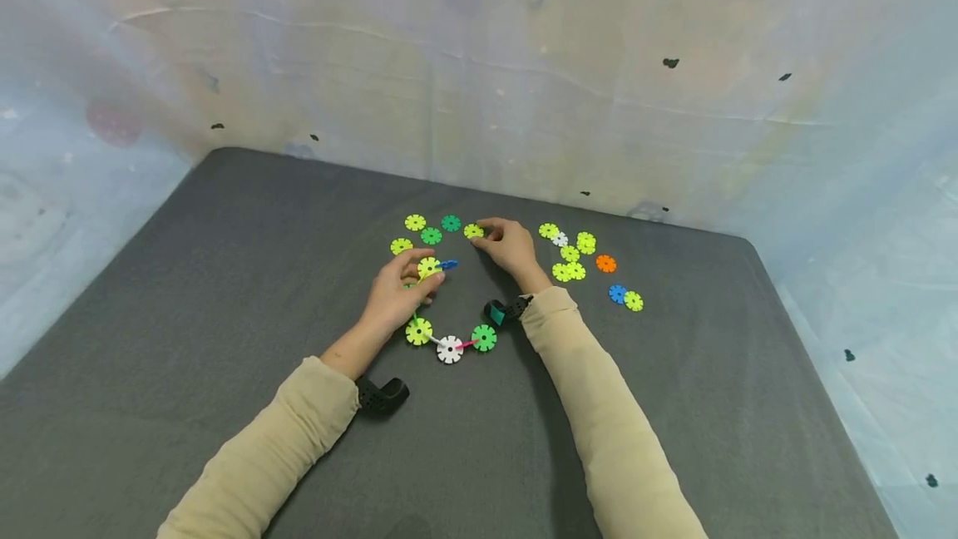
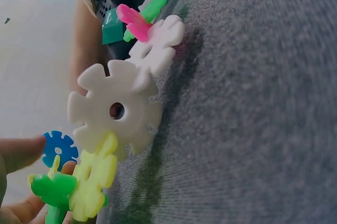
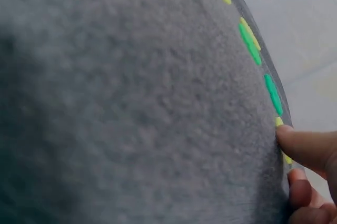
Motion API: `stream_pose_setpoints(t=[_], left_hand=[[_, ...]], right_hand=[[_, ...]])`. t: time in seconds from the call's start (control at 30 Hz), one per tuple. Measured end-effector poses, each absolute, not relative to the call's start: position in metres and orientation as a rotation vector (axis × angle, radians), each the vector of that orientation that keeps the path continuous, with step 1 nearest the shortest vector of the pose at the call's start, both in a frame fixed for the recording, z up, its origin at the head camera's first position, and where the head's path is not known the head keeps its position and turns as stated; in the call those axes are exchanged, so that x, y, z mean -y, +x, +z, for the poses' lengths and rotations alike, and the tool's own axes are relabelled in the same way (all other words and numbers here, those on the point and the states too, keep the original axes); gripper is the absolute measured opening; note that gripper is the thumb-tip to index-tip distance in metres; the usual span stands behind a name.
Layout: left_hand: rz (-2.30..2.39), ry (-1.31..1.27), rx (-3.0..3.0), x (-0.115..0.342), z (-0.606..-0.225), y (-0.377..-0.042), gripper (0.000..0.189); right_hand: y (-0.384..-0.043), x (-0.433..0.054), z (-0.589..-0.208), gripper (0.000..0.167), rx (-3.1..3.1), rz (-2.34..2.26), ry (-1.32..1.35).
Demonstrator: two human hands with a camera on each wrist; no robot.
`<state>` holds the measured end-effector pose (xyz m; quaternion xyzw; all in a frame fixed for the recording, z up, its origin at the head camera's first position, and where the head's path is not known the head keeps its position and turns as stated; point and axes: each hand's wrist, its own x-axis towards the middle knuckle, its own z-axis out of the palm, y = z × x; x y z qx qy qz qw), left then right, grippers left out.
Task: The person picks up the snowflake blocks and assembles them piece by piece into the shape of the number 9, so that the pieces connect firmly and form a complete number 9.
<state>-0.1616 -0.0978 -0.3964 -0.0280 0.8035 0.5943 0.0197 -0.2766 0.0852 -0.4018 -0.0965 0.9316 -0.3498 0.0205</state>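
My left hand (image 1: 399, 288) pinches a yellow notched plastic disc (image 1: 429, 267) in a linked chain, with a blue disc (image 1: 448, 264) slotted on at its right. The chain curves down from this hand through another yellow disc (image 1: 419, 331), a white disc (image 1: 450, 349) and a green disc (image 1: 484, 338). In the left wrist view, white discs (image 2: 116, 109) and a bright green disc (image 2: 52, 190) join edgewise. At the back of the table, my right hand (image 1: 512, 244) has thumb and fingertips at the edges of a loose yellow disc (image 1: 473, 230), pinching it.
Left of the right hand lie loose green discs (image 1: 451, 224) and yellow discs (image 1: 415, 223). To its right are several yellow discs (image 1: 586, 242), a small white disc (image 1: 560, 239), an orange disc (image 1: 605, 263) and a blue disc (image 1: 617, 294). A grey cloth covers the table (image 1: 247, 273).
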Motion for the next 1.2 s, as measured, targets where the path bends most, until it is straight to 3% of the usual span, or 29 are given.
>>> stream_pose_setpoints(t=[0.2,0.5,0.73,1.2], left_hand=[[1.913,-0.105,-2.438,0.096,-0.398,-0.163,0.048],[1.949,-0.237,-2.309,0.095,-0.396,-0.164,0.049],[1.942,-0.190,-2.330,0.095,-0.397,-0.164,0.049],[1.957,-0.075,-2.396,0.095,-0.399,-0.161,0.043]], right_hand=[[-0.271,-0.088,-0.401,0.033,-2.780,-1.199,-0.253],[-0.254,-0.098,-0.395,0.032,-2.598,-1.289,-0.391],[-0.243,-0.105,-0.392,0.025,-2.457,-1.420,-0.443],[-0.219,-0.103,-0.391,0.027,-2.277,-1.731,-0.294]])
